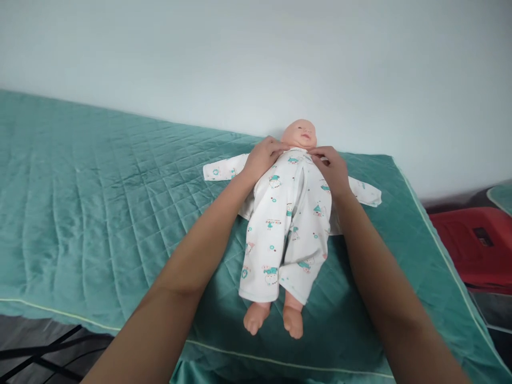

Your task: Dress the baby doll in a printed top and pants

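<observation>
A baby doll (300, 134) lies on its back, head toward the wall and bare feet toward me. White printed baby pants (266, 229) cover its legs and reach up to just below the chin. A matching baby top (224, 168) is under them, its sleeves spread out to both sides. My left hand (264, 156) is closed on the upper edge of the pants, at the left of the doll's neck. At the right of the neck, my right hand (333, 166) pinches the same edge, fingers bent. Fabric and fingers partly hide both fingertips.
Beneath the doll, a green quilted cover (120, 213) spreads over the bed or table. A pale wall (200, 58) stands behind it. On the right, beyond the cover's edge, is a red chair or case (472, 240). Black metal legs (44, 349) show at the lower left.
</observation>
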{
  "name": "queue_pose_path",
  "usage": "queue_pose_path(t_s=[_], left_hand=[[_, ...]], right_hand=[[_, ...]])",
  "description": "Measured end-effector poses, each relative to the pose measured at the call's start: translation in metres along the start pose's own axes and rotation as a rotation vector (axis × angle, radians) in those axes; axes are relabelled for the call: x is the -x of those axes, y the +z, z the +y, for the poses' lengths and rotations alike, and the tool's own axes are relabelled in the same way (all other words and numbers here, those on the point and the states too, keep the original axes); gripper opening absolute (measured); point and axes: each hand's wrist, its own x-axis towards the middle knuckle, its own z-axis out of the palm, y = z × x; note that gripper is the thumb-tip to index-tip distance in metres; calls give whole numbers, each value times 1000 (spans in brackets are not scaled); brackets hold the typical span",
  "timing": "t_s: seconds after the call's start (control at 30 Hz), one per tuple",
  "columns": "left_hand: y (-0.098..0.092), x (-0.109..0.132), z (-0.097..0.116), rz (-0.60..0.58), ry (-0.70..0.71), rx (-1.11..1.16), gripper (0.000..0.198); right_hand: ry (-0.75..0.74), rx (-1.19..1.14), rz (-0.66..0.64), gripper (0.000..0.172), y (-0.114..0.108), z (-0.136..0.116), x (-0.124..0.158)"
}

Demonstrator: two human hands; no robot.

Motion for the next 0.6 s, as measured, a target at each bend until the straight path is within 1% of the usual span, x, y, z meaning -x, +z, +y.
queue_pose_path(t_s=[0.07,0.13,0.23,0.33,0.4,0.47,0.53,0.6], left_hand=[[-2,7,-3,-2,-1,-20,30],[-7,19,-4,3,22,-50,33],[-14,44,-1,13,76,-141,39],[-19,75,7,32,65,-240,46],[-20,98,15,38,34,-291,47],[-22,123,27,31,19,-325,45],[-25,153,42,27,12,-328,41],[-29,187,60,78,-31,-292,36]], right_hand=[[-40,-10,-36,22,-5,-1,10],[-36,-39,-64,28,-9,-4,22],[39,-113,-70,35,-13,-8,47],[109,-137,-32,44,-17,-14,78],[103,-88,-34,49,-19,-20,100],[64,-3,-46,52,-22,-28,124],[29,80,-38,52,-25,-40,149],[5,136,7,48,-31,-55,176]])
